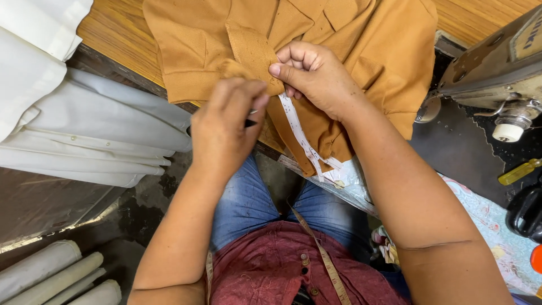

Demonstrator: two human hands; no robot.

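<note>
We take the orange garment (361, 51) as our landmark. Down its front runs a narrow white label strip (297, 129), a long ribbon with small dark and reddish printing. It starts at the garment's middle and slants toward its lower hem, where it folds back on itself. To the right of the garment, well apart, we see a tilted pale plate (529, 35) with dark lettering on the sewing machine (485, 70), cut off by the frame edge.

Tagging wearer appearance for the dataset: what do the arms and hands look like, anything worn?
Both arms are bare to past the elbows: no sleeves in view, no gloves, rings, watch or bracelets on the left hand or right hand. Nails short and unpainted.
</note>
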